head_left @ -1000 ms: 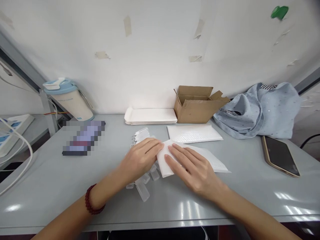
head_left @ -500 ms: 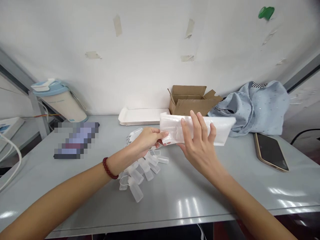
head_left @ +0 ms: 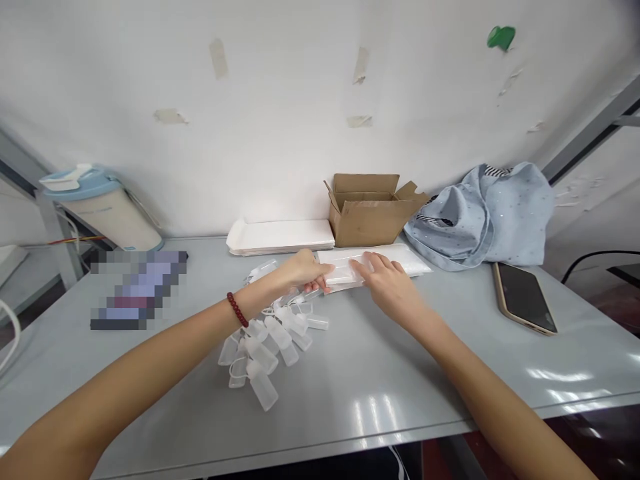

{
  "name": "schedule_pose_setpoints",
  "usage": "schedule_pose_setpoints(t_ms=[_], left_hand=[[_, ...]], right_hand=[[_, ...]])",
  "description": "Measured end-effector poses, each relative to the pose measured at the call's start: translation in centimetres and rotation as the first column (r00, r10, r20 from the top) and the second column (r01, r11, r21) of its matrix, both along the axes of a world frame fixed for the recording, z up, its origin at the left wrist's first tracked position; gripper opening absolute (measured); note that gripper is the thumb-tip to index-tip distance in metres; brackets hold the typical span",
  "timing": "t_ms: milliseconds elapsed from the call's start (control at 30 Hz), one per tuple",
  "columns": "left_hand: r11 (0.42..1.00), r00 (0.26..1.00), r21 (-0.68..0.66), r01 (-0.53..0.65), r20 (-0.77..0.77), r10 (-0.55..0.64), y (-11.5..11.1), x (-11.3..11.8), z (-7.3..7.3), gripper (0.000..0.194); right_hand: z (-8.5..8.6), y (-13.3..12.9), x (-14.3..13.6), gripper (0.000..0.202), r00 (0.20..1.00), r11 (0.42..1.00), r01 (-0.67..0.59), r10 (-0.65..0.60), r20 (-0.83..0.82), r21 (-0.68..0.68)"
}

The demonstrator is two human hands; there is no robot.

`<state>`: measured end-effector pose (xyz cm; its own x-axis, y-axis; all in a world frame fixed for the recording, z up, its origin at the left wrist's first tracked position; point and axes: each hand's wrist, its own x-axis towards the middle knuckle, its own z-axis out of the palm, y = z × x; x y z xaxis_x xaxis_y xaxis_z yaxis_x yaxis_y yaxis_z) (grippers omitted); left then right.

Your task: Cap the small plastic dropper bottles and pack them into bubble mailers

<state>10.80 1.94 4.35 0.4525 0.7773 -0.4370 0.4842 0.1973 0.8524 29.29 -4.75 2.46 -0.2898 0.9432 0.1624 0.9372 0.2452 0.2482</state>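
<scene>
A white, partly see-through plastic bag [head_left: 407, 259], long and flat, lies low over the table in front of the cardboard box. My left hand [head_left: 303, 270] pinches its left end between thumb and fingers. On top of the bag, my right hand [head_left: 393, 287] has its thumb and bent fingers closed on the plastic near the middle. A clear, shiny layer shows between the two hands; what is inside, if anything, I cannot make out. Below my left hand is a heap of small frosted plastic tags or bottles [head_left: 263, 385] with thin loops, partly covered by my wrist.
Behind the hands stand a flat stack of white envelopes [head_left: 280, 235] and an open cardboard box [head_left: 370, 223]. A light blue cloth bag [head_left: 515, 213] and a phone [head_left: 525, 298] are at right. At left are a tumbler [head_left: 110, 213] and a pixelated object [head_left: 140, 290].
The plastic bag has come down from a raised, tilted position to lie low over the table. My right hand has lowered, its spread fingers now bent together on the plastic. The view has shifted slightly.
</scene>
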Motion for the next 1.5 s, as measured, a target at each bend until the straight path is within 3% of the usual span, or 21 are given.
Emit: schedule_pose_setpoints(t_ms=[200,400,567,633,833,1133,1267,1400,1467,1500], left_hand=[[0.993,0.987,0.106,0.052,-0.154,-0.036,1.6,-0.6,-0.5,0.037],[0.941,0.954,0.325,0.098,-0.301,0.005,2.5,-0.4,-1.0,0.036],[0.77,0.858,0.62,0.151,-0.469,0.209,3.8,-1.9,-0.9,0.016],[0.7,0.812,0.688,0.19,-0.511,0.282,4.3,-2.9,-0.8,0.016],[0.602,0.725,0.739,0.303,-0.588,0.358,4.6,-4.6,-0.8,0.019],[0.42,0.682,0.792,0.444,-0.602,0.415,4.3,-4.6,-0.6,0.027],[0.286,0.704,0.835,0.47,-0.551,0.448,2.3,-5.4,-0.3,0.028],[0.125,0.75,0.847,0.516,-0.517,0.412,-1.4,-6.2,-0.5,0.025],[-0.196,0.841,0.838,0.51,-0.438,0.318,-3.3,-6.3,-0.7,0.02],[-0.319,0.877,0.821,0.473,-0.405,0.257,-4.2,-6.2,-0.8,0.016]], right_hand=[[0.1,-0.1,-0.1,0.046,1.0,0.998,0.015,-0.014,0.001,-0.06],[-0.9,0.7,0.2,0.039,1.0,0.998,0.014,-0.015,0.018,0.063],[-1.5,1.4,0.5,0.039,1.0,0.995,0.016,-0.015,-0.014,0.103],[-1.4,1.4,0.4,0.042,1.0,0.994,0.006,-0.002,-0.03,0.111],[-1.7,1.2,0.3,0.048,0.997,0.983,-0.056,0.064,-0.045,0.173],[-1.5,0.8,0.3,0.047,0.989,0.974,-0.11,0.127,-0.077,0.197],[-0.9,0.3,-0.4,0.055,0.967,0.935,-0.143,0.202,-0.155,0.325],[-0.5,-0.6,-1.6,0.045,0.935,0.838,-0.231,0.331,-0.124,0.494],[-0.4,-1.2,-2.1,0.038,0.925,0.802,-0.291,0.376,-0.062,0.522],[-0.4,-1.5,-2.4,0.038,0.92,0.789,-0.316,0.39,-0.032,0.527]])
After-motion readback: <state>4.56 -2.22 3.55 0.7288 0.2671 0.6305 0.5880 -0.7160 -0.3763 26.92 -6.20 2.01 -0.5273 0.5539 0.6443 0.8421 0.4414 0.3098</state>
